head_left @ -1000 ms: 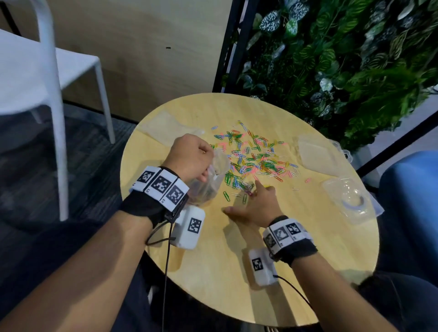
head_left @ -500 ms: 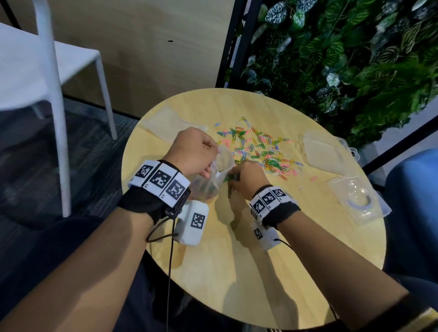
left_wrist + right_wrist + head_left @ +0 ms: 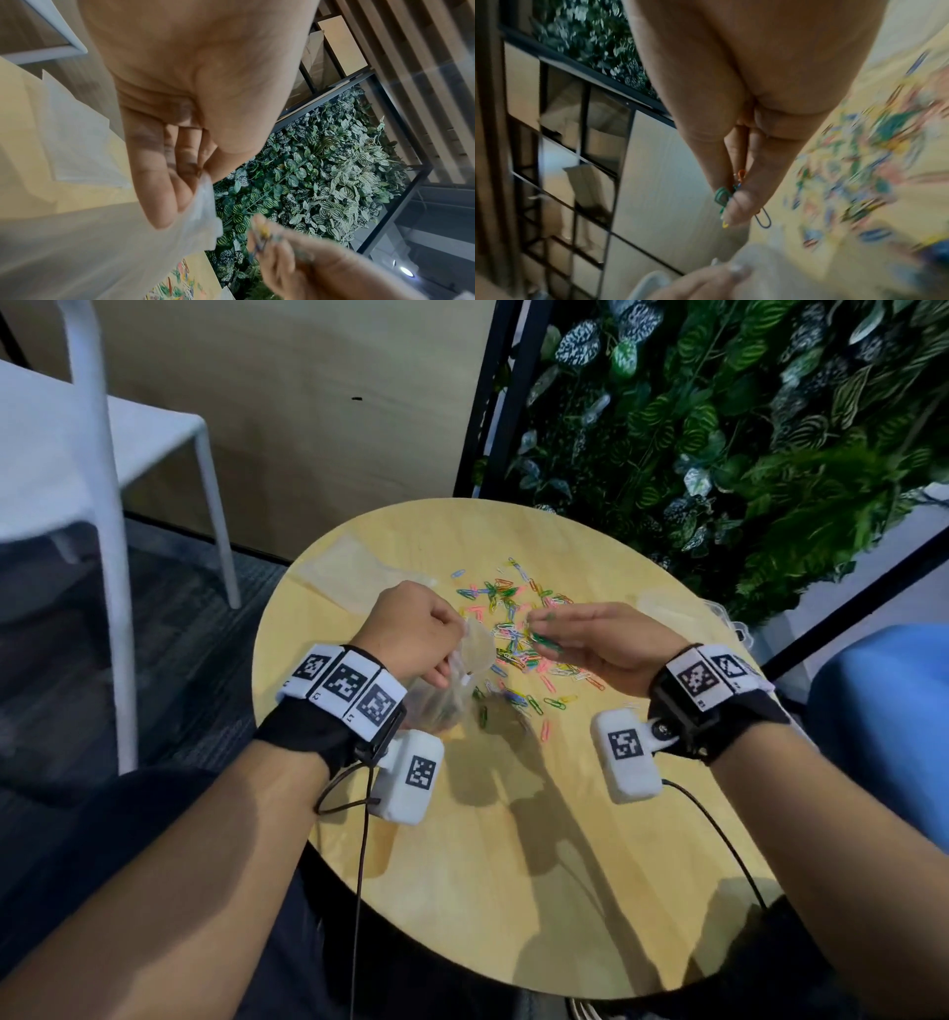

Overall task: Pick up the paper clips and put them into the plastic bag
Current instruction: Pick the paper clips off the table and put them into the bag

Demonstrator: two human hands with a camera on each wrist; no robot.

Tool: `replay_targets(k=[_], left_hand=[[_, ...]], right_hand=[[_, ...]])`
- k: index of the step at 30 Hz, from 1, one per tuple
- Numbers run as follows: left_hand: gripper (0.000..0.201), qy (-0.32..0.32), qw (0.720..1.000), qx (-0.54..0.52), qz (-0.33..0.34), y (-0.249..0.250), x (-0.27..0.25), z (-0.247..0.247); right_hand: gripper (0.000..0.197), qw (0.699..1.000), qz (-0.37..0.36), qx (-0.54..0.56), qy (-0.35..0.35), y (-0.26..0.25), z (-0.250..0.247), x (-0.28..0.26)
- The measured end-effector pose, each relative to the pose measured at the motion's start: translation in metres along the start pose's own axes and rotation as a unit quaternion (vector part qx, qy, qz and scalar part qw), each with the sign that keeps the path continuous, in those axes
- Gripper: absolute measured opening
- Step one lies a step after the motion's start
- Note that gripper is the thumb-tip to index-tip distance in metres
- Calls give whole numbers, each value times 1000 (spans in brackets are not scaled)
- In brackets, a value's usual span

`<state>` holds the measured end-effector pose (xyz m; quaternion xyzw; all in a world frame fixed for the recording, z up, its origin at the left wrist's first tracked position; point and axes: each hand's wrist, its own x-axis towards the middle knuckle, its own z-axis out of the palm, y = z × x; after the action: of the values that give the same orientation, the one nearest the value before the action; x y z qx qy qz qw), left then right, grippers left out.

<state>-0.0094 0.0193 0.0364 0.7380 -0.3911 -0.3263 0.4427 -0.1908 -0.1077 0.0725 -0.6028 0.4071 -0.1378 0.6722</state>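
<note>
A heap of coloured paper clips (image 3: 518, 629) lies on the round wooden table (image 3: 513, 865), blurred in the right wrist view (image 3: 859, 182). My left hand (image 3: 421, 634) pinches the rim of a clear plastic bag (image 3: 452, 690) that hangs open above the table, with some clips inside; the bag fills the lower left of the left wrist view (image 3: 102, 243). My right hand (image 3: 580, 634) hovers just right of the bag's mouth, thumb and fingers pinching a small bunch of clips (image 3: 725, 195), green ones showing (image 3: 544, 642). A few clips (image 3: 534, 706) lie below the bag.
Empty clear bags lie at the table's back left (image 3: 354, 562) and right (image 3: 667, 608). A white chair (image 3: 102, 454) stands to the left, a plant wall (image 3: 744, 428) behind, a blue seat (image 3: 883, 711) at right. Wrist cables trail over the table's near edge.
My right hand picked clips off the table, went to the bag's mouth, and now sits raised to the right of it with clips pinched. The left hand kept holding the bag.
</note>
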Motion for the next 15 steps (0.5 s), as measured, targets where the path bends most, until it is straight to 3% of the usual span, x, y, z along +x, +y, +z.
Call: replay_targets(k=[2, 6, 10, 15], left_hand=[[21, -11, 1000, -4, 3, 2, 0, 3], [19, -39, 999, -20, 14, 0, -4, 2], [17, -27, 999, -27, 21, -5, -7, -8], [18, -25, 998, -44, 24, -9, -8, -13]], right_hand=[[19, 999, -5, -28, -37, -14, 19, -7], [10, 977, -13, -213, 0, -12, 55, -3], [27, 963, -12, -270, 10, -2, 72, 10], [30, 882, -78, -465, 17, -5, 78, 10]])
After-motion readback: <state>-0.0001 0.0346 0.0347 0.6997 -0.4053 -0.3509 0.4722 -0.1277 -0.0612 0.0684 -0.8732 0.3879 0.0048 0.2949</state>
